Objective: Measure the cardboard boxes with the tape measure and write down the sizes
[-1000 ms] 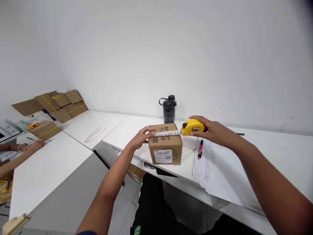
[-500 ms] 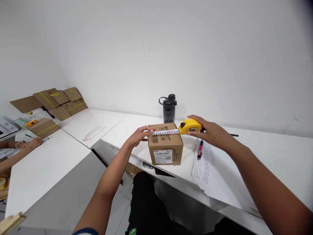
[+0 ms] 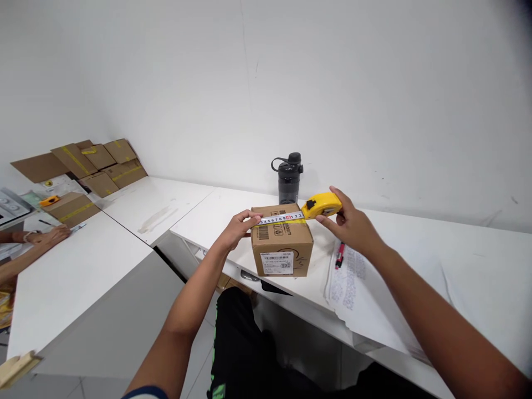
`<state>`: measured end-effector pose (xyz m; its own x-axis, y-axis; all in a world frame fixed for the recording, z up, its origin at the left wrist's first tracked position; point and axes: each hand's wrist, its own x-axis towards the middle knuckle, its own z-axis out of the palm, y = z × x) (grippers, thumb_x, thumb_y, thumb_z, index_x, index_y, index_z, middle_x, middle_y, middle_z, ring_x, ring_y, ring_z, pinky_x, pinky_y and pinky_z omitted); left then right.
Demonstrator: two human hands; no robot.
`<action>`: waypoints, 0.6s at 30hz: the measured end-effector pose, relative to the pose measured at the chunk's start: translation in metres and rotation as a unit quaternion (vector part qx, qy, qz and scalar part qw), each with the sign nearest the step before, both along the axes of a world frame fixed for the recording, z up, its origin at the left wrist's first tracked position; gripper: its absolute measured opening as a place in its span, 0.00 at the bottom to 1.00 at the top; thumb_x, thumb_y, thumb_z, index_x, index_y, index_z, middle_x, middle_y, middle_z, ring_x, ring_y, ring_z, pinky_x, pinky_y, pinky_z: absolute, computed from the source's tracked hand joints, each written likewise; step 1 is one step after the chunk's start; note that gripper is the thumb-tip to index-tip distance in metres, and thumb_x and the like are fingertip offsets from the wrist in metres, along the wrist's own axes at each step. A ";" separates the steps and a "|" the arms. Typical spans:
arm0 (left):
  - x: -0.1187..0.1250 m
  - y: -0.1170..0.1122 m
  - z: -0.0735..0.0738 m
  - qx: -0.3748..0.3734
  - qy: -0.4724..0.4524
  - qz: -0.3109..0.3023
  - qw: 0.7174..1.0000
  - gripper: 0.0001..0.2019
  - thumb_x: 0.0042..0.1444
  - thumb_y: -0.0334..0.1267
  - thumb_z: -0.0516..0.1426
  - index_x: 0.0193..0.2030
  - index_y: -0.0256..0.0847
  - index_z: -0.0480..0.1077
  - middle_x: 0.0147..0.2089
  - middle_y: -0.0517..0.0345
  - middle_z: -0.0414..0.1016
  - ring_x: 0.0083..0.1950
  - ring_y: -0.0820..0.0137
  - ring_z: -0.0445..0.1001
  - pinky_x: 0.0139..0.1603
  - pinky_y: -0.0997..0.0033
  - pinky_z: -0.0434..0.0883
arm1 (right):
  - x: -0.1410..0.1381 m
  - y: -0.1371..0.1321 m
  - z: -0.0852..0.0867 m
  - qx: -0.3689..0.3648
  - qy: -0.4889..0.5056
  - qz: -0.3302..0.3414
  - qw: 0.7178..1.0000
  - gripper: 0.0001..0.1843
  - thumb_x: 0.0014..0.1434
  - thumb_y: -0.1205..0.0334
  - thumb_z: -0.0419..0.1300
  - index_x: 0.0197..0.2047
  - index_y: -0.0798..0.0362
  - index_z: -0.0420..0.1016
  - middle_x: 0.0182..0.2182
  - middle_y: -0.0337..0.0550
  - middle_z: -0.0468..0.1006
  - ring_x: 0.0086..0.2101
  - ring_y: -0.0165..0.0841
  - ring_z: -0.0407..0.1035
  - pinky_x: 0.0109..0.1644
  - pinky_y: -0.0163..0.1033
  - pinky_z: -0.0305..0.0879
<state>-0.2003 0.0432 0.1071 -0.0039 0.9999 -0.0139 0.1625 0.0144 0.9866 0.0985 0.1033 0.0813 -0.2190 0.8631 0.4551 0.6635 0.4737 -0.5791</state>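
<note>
A brown cardboard box (image 3: 282,246) with a white label on its front stands upright at the desk's near edge. Across its top runs the white blade of a yellow tape measure (image 3: 322,205). My left hand (image 3: 241,228) pinches the blade's end at the box's left top edge. My right hand (image 3: 349,219) grips the yellow case just past the right edge, thumb in front and fingers behind. The case is slightly raised and tilted. The blade's very tip is hidden by my left fingers.
Behind the box stands a dark shaker bottle (image 3: 288,180). A red pen (image 3: 339,256) lies on handwritten papers (image 3: 374,305) to the right. At far left, another person's hands (image 3: 52,237) rest near a pen. Flattened cardboard boxes (image 3: 100,166) lean against the wall.
The right end of the tape has risen, the yellow case tilting up in my right hand. My left hand stays at the box's left edge. The view has shifted slightly.
</note>
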 end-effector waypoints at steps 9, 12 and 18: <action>0.005 0.004 -0.015 0.029 -0.083 0.029 0.996 0.14 0.49 0.48 0.64 0.36 0.41 0.72 0.40 0.60 0.75 0.39 0.71 0.71 0.40 0.72 0.64 | -0.021 0.010 -0.037 0.028 0.045 -0.066 0.996 0.42 0.61 0.39 0.47 0.70 0.56 0.47 0.29 0.43 0.77 0.29 0.44 0.74 0.33 0.42 0.65; 0.011 0.005 -0.016 0.033 -0.126 0.045 0.990 0.13 0.48 0.46 0.65 0.33 0.41 0.70 0.37 0.62 0.74 0.37 0.72 0.71 0.40 0.73 0.64 | -0.020 0.007 -0.040 0.037 0.040 -0.072 0.996 0.40 0.62 0.41 0.46 0.69 0.58 0.50 0.30 0.44 0.77 0.29 0.43 0.74 0.32 0.41 0.65; 0.019 0.007 -0.016 0.031 -0.164 0.041 0.985 0.12 0.47 0.44 0.66 0.32 0.40 0.70 0.37 0.63 0.74 0.36 0.73 0.71 0.40 0.73 0.65 | -0.014 0.005 -0.047 0.081 0.054 -0.092 0.991 0.39 0.62 0.39 0.46 0.66 0.58 0.58 0.27 0.42 0.76 0.24 0.38 0.72 0.28 0.38 0.63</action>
<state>-0.1817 0.0500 0.0912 -0.0899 0.9954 0.0332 -0.1649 -0.0478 0.9851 0.0848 0.1082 0.0344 -0.0069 0.7978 0.6028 0.6861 0.4423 -0.5776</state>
